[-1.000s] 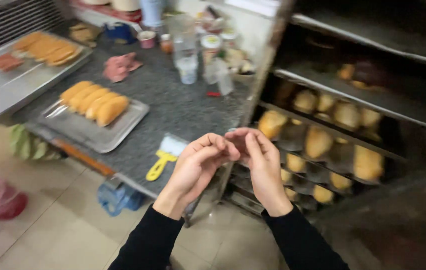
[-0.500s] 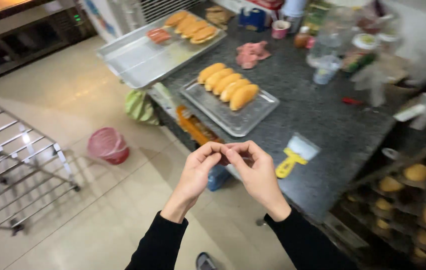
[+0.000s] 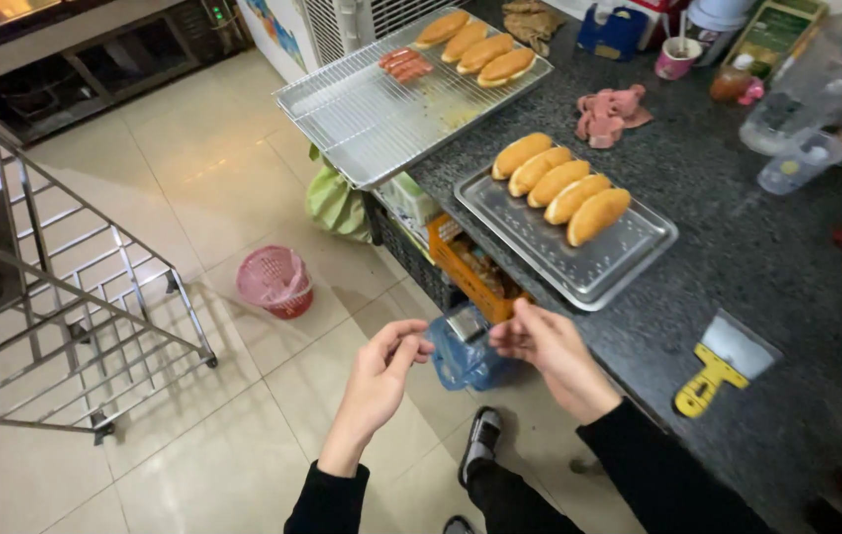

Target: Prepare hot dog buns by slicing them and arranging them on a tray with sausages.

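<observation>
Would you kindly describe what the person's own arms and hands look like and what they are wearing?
Both arms are covered by long black sleeves, the left sleeve and the right sleeve, each ending at the wrist. The left hand and right hand are bare: no gloves, and no rings, watch or markings can be made out.

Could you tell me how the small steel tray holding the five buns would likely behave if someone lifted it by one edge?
The steel tray looks thin and probably light, so it may flex slightly. Its buns lie loose in a row and could slide toward the lower side. The raised rim would likely stop them.
</observation>
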